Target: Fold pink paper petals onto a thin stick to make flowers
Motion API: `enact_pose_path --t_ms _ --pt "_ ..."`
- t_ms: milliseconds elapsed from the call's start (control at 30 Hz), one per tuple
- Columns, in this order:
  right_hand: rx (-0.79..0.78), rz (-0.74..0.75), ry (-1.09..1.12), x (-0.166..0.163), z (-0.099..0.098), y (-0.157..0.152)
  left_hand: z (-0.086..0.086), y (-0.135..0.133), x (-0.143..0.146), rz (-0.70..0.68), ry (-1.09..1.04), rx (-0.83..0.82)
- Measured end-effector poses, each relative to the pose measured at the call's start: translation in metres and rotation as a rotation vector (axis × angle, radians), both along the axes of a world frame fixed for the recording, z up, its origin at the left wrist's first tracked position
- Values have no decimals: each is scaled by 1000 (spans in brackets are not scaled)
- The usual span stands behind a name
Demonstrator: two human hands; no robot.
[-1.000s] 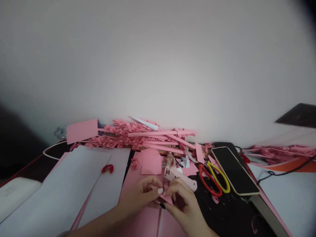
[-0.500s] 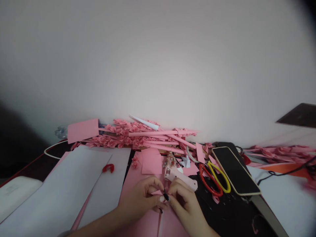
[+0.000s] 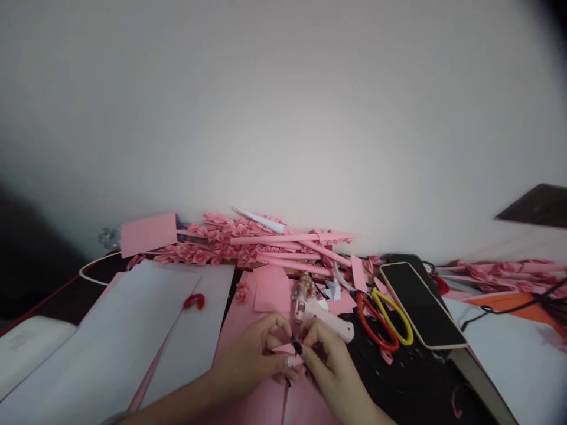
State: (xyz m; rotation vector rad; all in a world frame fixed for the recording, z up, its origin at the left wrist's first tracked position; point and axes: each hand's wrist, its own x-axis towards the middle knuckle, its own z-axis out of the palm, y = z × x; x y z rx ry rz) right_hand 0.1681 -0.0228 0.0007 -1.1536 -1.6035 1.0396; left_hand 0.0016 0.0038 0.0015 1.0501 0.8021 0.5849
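My left hand (image 3: 254,354) and my right hand (image 3: 330,363) meet low in the middle of the head view. Both pinch a small folded pink paper piece (image 3: 283,349) between thumbs and fingertips. The fingers are curled tight around it, so most of the piece is hidden. Under the hands lies a pink paper sheet (image 3: 241,321). A pink glue gun (image 3: 323,319) rests just behind my right hand.
Behind lies a heap of pink paper flowers and rolled pink sticks (image 3: 248,245). White sheets (image 3: 133,330) cover the left. Red and yellow scissor handles (image 3: 385,321) and a dark phone (image 3: 419,304) lie to the right. A white wall (image 3: 283,118) fills the background.
The hands have stayed in place while the fingers shifted, drawing closer together over the small pink piece. The view moved slightly.
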Motion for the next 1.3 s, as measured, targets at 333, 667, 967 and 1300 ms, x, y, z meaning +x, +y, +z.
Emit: enact_pose_path --t_ms 333,667,967,1300 --pt "-46 20 119 3 13 2 1 6 -6 -5 -44 -89" --pt "-5 14 84 0 12 0 2 3 -3 -14 -53 -102" --pt "55 26 -65 1 8 -4 6 0 -1 -35 -47 -91" --pt "6 -28 -90 0 0 -6 5 -1 0 12 -15 -51"
